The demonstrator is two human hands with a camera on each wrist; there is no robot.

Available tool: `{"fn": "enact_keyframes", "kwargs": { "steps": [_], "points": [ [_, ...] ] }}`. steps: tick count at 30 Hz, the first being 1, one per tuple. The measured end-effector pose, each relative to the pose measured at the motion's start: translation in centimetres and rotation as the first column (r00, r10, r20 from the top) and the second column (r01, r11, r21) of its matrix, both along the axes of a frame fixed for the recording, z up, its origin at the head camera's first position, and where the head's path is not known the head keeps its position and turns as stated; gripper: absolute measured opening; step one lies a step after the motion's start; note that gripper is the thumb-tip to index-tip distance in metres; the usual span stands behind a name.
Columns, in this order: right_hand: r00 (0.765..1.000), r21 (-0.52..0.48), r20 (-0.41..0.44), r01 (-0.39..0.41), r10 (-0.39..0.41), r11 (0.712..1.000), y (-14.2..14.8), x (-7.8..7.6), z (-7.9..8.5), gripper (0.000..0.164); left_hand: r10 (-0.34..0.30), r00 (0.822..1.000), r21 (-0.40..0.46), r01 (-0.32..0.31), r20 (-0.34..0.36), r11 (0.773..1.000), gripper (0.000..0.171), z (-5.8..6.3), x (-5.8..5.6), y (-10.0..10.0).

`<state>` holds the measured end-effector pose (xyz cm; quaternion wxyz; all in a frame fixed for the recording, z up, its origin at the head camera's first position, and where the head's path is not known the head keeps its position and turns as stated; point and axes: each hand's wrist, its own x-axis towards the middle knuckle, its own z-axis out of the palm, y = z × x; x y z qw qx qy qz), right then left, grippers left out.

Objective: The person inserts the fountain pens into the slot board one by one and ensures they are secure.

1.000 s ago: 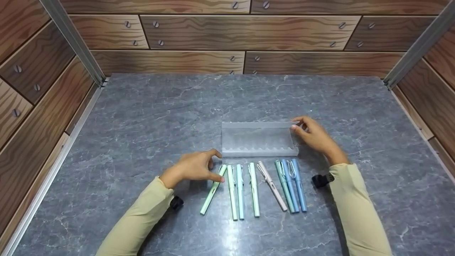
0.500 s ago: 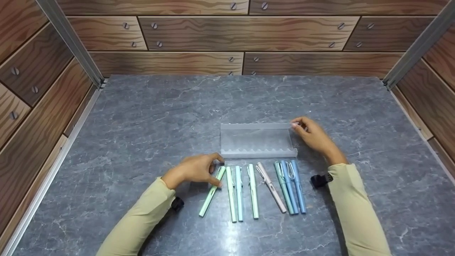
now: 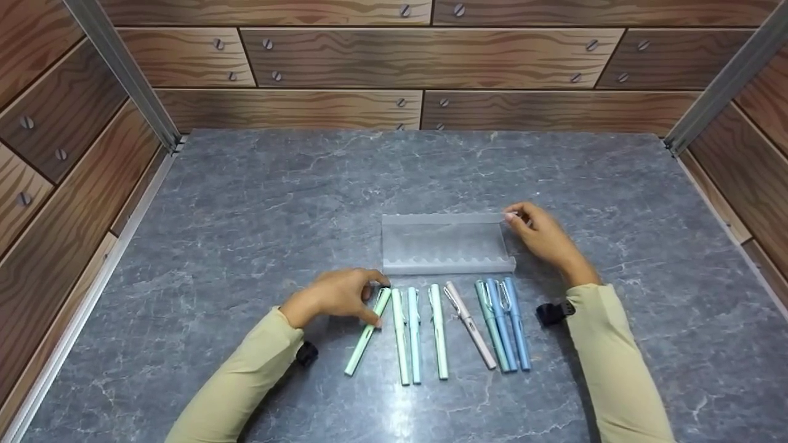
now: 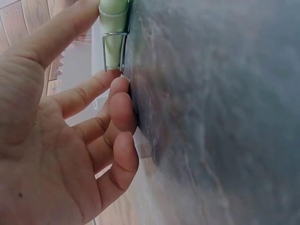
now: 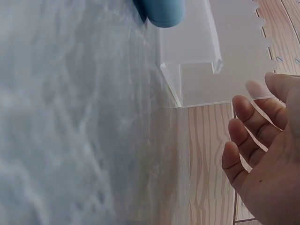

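Observation:
Several capped pens lie in a loose row in the head view. My left hand [image 3: 338, 292] is at the leftmost one, a light green pen [image 3: 363, 344], tilted on the table. Its thumb touches the barrel and its index fingertip meets the cap end; the metal clip and cap [image 4: 112, 51] show in the left wrist view. Behind the row lies a clear plastic pen tray [image 3: 443, 268] with scalloped edges. My right hand [image 3: 542, 234] pinches its far right corner between thumb and index finger. In the right wrist view, a fingertip shows through the clear panel [image 5: 225, 84].
Two pale green pens [image 3: 439, 332] and a light blue pen [image 3: 415, 338] lie near the middle. To their right are a pinkish-grey pen [image 3: 471, 326], a teal pen [image 3: 492, 332] and two blue pens [image 3: 518, 332]. Wood-patterned walls [image 3: 394, 58] enclose the grey marbled table [image 3: 277, 178].
My left thumb and index finger have drawn closer together around the cap half of the green pen. The right hand keeps its pinch on the pen tray, which stays in place.

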<state>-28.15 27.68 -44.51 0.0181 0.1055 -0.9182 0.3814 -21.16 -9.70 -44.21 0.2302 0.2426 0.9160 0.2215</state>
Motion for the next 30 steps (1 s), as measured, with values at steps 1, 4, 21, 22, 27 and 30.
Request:
{"fn": "enact_keyframes", "kwargs": {
  "steps": [1,4,21,22,27,30],
  "points": [
    [1.0,-0.001,0.0,0.0,0.0,1.0,0.0,0.0,0.0,0.031,-0.002,1.0,-0.001,0.002,-0.005,1.0,0.071,-0.01,0.02,0.01],
    [1.0,0.002,-0.002,0.002,-0.002,1.0,0.0,0.03,0.02,0.032,-0.01,1.0,-0.003,0.01,-0.027,1.0,0.07,-0.05,0.1,0.04],
    [1.0,0.011,-0.02,0.007,-0.007,1.0,-0.01,0.02,0.04,0.03,0.023,0.999,0.002,-0.023,-0.045,1.0,0.066,-0.28,0.28,0.35],
    [1.0,0.01,-0.02,0.007,-0.006,1.0,-0.01,0.01,0.04,0.031,0.027,0.999,0.015,-0.026,-0.032,1.0,0.066,-0.31,0.24,0.33],
    [1.0,0.007,-0.012,0.0,0.0,1.0,-0.01,-0.09,-0.01,0.032,0.045,0.995,0.109,-0.054,0.088,0.993,0.061,-0.45,0.09,0.12],
    [1.0,0.006,-0.01,-0.003,0.003,1.0,0.0,-0.09,-0.03,0.032,0.052,0.988,0.159,-0.075,0.144,0.984,0.058,-0.54,0.06,-0.03]
  ]
}}
